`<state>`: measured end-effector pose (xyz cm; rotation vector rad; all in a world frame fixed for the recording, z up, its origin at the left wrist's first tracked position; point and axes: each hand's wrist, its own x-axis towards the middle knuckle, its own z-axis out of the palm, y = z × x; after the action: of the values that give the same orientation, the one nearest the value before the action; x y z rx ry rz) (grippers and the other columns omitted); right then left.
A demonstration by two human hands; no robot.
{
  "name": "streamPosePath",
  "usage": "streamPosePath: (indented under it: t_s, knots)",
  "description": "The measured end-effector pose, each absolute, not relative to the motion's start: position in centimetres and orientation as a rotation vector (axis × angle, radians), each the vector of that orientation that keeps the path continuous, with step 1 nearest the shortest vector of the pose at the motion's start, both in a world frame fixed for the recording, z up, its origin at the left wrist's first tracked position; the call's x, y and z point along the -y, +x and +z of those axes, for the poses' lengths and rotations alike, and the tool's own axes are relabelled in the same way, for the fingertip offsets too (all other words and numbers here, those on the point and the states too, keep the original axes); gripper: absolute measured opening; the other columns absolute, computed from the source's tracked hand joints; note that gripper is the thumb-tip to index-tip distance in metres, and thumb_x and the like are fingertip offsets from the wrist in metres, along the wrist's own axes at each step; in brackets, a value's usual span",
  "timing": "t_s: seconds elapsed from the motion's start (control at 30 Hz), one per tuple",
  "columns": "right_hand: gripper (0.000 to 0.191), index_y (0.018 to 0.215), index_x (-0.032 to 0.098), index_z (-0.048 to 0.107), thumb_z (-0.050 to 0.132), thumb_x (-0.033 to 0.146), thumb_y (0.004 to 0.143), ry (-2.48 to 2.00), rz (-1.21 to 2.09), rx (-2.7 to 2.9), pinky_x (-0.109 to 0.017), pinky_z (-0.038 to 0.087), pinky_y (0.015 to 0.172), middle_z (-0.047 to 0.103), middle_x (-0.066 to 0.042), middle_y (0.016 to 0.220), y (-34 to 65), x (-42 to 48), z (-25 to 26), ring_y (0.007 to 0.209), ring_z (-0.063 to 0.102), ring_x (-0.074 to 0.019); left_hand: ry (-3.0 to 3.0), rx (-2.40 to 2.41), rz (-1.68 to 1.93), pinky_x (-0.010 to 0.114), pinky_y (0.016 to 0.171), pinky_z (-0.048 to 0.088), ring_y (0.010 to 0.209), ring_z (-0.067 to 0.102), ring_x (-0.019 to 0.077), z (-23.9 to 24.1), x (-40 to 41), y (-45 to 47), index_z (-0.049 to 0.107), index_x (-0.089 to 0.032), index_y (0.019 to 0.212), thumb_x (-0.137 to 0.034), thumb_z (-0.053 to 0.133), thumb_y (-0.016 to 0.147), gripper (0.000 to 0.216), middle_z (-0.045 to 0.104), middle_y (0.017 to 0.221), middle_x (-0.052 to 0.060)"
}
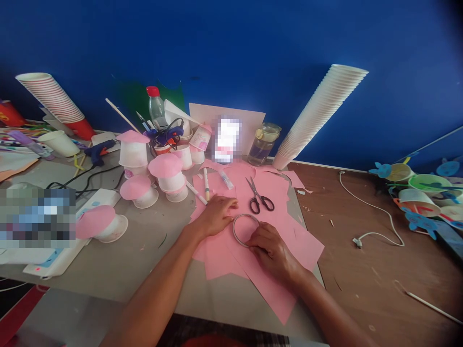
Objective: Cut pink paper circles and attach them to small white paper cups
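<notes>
A thin ring [243, 221] lies flat on a pile of pink paper sheets [296, 241] in front of me. My left hand [215, 215] rests on the paper at the ring's left side, fingers bent and touching its rim. My right hand [269, 248] is curled at the ring's lower right edge, fingers pressed together against it; what they grip, if anything, is hidden. Black-handled scissors [259, 195] lie just beyond the ring. A pen [206, 183] and a marker [226, 180] lie on the far part of the paper.
Upturned white cups topped with pink discs [167, 169] stand to the left, with a glue gun [97, 151], a bottle [156, 107] and a jar [263, 142] behind. Tall cup stacks [318, 113] [54, 100] lean on the blue wall. A white cable [376, 212] and decorated cups [419, 188] lie right.
</notes>
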<state>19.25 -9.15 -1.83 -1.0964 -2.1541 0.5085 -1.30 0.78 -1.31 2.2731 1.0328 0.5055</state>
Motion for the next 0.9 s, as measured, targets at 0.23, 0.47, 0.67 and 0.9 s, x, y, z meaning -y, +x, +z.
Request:
streamPosePath:
  t_s: [0.23,0.47,0.67,0.9]
  knots:
    - [0.025,0.083,0.022,0.064,0.049,0.003,0.078,-1.101,0.497,2.17,-0.044,0.042,0.085,0.062,-0.003,0.073,19.35,9.3,-1.9,0.077,0.053,-0.02,2.267,-1.032,0.505,0.046,0.111,0.021,0.117,0.048,0.0222,-1.3,-0.73,-1.33,0.049,-0.024,0.117,-0.015,0.054,0.078,0.04,0.065,0.115,0.002]
    - [0.023,0.084,0.022,0.064,0.048,0.005,0.081,-1.102,0.496,2.164,-0.046,0.041,0.089,0.062,-0.003,0.073,19.27,9.32,-1.83,0.077,0.053,-0.0196,2.241,-1.038,0.502,0.047,0.112,0.019,0.117,0.048,0.0227,-1.19,-0.61,-1.3,0.05,-0.025,0.118,-0.015,0.054,0.077,0.042,0.065,0.116,0.002]
    - [0.022,0.083,0.022,0.064,0.05,0.005,0.08,-1.13,0.522,2.149,-0.047,0.04,0.092,0.061,-0.002,0.074,19.15,9.42,-1.56,0.077,0.054,-0.0194,2.239,-1.054,0.488,0.045,0.111,0.022,0.117,0.048,0.0217,-0.61,-0.4,-1.25,0.05,-0.024,0.116,-0.012,0.053,0.076,0.041,0.065,0.116,0.002]
    - [0.024,0.081,0.022,0.064,0.047,0.004,0.08,-1.124,0.516,2.128,-0.048,0.04,0.092,0.06,-0.002,0.073,18.93,9.52,-1.22,0.076,0.053,-0.0191,2.243,-1.031,0.505,0.046,0.112,0.019,0.117,0.048,0.0221,-0.7,-0.42,-1.35,0.05,-0.024,0.116,-0.014,0.052,0.077,0.04,0.064,0.116,0.001]
